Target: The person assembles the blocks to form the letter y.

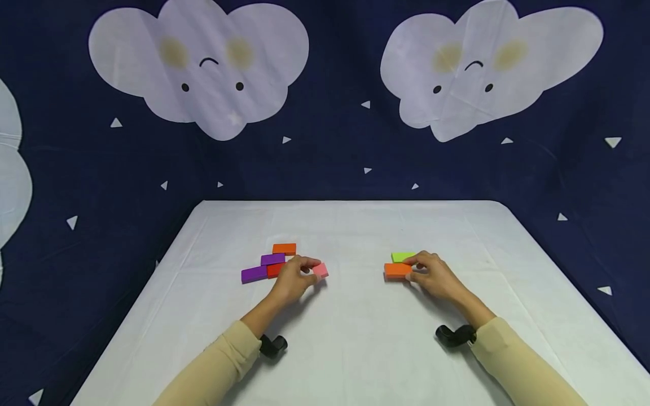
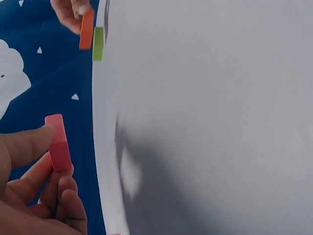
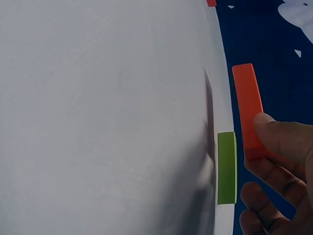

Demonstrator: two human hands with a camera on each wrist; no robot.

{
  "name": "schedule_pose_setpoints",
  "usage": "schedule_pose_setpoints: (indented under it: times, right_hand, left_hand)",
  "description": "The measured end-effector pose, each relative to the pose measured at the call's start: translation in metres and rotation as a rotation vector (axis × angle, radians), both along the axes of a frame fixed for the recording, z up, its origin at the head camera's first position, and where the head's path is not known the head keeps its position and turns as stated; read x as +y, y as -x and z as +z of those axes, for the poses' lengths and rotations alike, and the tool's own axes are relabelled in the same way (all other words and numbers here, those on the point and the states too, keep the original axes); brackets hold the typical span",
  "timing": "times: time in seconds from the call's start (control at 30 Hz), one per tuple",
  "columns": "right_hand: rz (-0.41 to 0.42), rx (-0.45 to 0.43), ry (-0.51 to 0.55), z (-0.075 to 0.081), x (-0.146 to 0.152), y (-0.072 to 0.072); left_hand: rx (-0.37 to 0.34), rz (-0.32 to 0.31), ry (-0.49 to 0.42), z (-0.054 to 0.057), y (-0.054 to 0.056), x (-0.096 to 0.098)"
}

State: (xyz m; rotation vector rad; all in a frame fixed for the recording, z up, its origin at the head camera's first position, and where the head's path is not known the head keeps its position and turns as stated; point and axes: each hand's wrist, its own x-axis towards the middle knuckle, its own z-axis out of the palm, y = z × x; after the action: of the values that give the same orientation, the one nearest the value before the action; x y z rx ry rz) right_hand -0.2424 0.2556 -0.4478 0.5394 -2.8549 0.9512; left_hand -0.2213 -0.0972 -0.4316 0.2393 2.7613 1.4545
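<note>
Between thumb and fingers, my left hand (image 1: 294, 280) pinches a pink block (image 1: 321, 270), raised over the white table. Just left of that hand lie two purple blocks (image 1: 254, 274), a red block (image 1: 275, 270) partly hidden by the hand, and an orange block (image 1: 284, 248) farther back. My right hand (image 1: 433, 276) pinches another orange block (image 1: 398, 270) by its right end, held above the table in the right wrist view. A lime green block (image 1: 403, 257) lies on the table right behind it, partly covered by my fingers.
The white cloth-covered table (image 1: 345, 338) ends at a dark blue backdrop (image 1: 325, 152) with cloud and triangle prints. A black wrist camera (image 1: 273, 346) sits by the left cuff, and another black camera (image 1: 455, 336) by the right cuff.
</note>
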Motion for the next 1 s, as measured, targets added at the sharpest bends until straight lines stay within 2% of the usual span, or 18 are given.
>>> schedule_pose_setpoints:
  times: [0.13,0.33,0.53,0.67,1.0]
  right_hand:
    - [0.021,0.002,0.007,0.002,-0.003,0.000]
    - [0.058,-0.008,0.025,0.001,-0.008,0.001]
    - [0.092,-0.039,0.045,0.000,-0.013,0.003]
    - [0.113,-0.059,0.059,0.000,-0.018,0.005]
    - [0.241,-0.028,0.089,-0.002,-0.033,0.016]
  left_hand:
    - [0.016,0.009,-0.028,-0.002,-0.005,0.004]
    - [0.001,0.020,-0.065,-0.006,-0.011,0.013]
    - [-0.031,0.031,-0.096,-0.009,-0.012,0.024]
    - [-0.023,0.029,-0.110,-0.010,-0.012,0.030]
    - [-0.018,0.044,-0.091,-0.013,-0.013,0.042]
